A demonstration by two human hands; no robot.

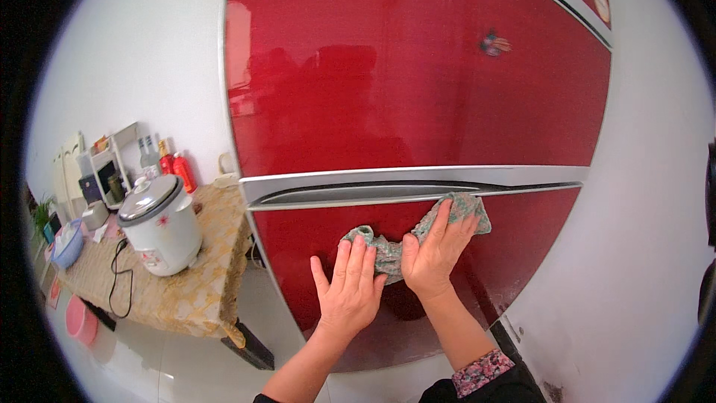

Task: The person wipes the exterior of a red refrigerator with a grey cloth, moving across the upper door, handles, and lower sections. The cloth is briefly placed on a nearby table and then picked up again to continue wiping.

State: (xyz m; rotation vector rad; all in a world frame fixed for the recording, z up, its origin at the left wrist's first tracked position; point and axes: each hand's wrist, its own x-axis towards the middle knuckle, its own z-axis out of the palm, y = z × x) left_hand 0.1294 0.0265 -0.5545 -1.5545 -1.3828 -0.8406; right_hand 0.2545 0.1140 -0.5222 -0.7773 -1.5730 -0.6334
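Observation:
A grey-green patterned cloth is spread against the lower door of a red refrigerator. My left hand lies on the cloth's left end, fingers pointing up and the palm towards the door. Flat on its right end, just under the silver handle strip, rests my right hand. The cloth sags between the two hands. Whether the fingers pinch it or only press on it does not show.
A table with a patterned yellow cloth stands at the left, bearing a white rice cooker, red bottles and a blue basket. A pink bucket is on the floor. A white wall borders the refrigerator's right side.

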